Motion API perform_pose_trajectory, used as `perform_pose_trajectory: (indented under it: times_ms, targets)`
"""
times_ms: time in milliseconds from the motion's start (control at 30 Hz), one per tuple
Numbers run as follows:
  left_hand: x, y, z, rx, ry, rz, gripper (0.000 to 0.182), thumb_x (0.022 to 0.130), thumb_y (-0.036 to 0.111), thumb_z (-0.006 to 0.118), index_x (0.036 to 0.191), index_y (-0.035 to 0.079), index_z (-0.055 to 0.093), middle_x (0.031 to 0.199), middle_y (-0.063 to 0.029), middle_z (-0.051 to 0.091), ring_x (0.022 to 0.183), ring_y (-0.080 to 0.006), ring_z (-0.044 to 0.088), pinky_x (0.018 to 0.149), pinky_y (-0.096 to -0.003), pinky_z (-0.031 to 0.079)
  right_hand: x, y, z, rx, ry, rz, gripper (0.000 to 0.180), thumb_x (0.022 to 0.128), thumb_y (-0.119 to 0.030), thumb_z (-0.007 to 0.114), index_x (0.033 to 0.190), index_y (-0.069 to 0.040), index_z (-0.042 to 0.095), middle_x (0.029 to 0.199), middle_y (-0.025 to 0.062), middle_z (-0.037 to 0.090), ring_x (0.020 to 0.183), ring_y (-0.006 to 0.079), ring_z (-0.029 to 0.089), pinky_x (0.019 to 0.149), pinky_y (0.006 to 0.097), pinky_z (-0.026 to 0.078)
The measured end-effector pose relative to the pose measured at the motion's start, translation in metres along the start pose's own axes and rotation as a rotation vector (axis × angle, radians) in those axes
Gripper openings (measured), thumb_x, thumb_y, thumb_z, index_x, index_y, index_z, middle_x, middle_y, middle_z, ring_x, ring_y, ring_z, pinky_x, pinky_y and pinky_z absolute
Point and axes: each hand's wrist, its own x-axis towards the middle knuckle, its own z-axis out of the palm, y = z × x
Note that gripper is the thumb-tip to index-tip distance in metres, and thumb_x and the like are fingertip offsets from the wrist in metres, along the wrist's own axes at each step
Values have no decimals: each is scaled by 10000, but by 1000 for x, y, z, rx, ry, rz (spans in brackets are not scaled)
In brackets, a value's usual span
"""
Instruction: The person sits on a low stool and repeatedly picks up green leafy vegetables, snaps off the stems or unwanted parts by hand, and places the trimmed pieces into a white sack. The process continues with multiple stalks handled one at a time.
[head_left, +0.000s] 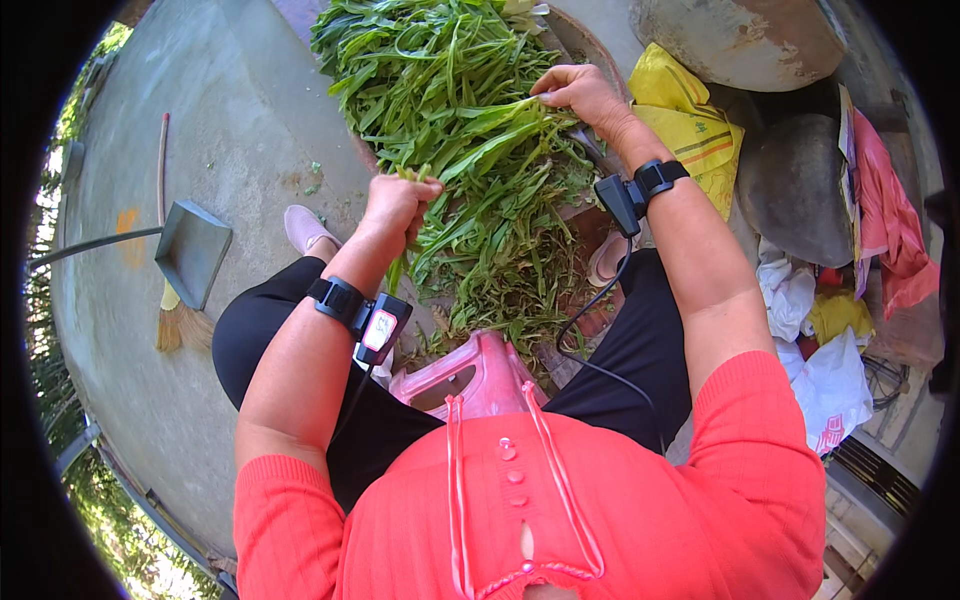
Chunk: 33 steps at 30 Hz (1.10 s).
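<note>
A large heap of long-leaved green vegetables (442, 82) lies before me, partly on a round tray whose rim shows at the right. My left hand (405, 202) is closed around a small bunch of stems at the heap's left side, with leaves hanging below the fist. My right hand (574, 94) pinches the pale end of a leafy green stalk (499, 139) between thumb and fingers, over the heap's right side. Smaller, wilted-looking leaves and scraps (517, 292) lie at the near end of the heap. Each wrist wears a strapped black device.
A pink plastic stool (480, 379) stands between my legs. On the left are a metal dustpan (193, 251) and a straw broom (180, 326). Yellow printed cloth or sacking (686, 131), a dark rounded vessel (796, 191) and plastic bags (829, 382) lie on the right.
</note>
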Motion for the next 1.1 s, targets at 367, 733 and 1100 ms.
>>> perform_pose_trajectory:
  times_ms: [367, 733, 1100]
  targets:
    - [23, 19, 21, 134, -71, 604, 265, 780, 54, 750, 1037, -6, 720, 847, -17, 710, 758, -78, 614, 724, -223, 492, -7, -48, 30, 221, -529, -80, 186, 765, -64, 666, 941, -22, 712, 847, 0, 674, 787, 72, 589, 750, 224, 469]
    - [18, 29, 42, -17, 8, 370, 193, 798, 56, 723, 990, 40, 709, 680, 5, 637, 498, -67, 521, 437, -231, 368, -12, 8, 22, 327, -314, 334, 109, 781, -83, 737, 862, -48, 673, 822, 7, 641, 753, 91, 615, 686, 247, 518]
    - [11, 36, 28, -51, 36, 279, 196, 763, 64, 723, 958, 72, 728, 695, 18, 622, 500, -77, 503, 432, -240, 353, -11, -5, 36, 589, -319, 192, 193, 870, -158, 698, 1026, -44, 698, 810, -9, 650, 689, 91, 643, 646, 206, 530]
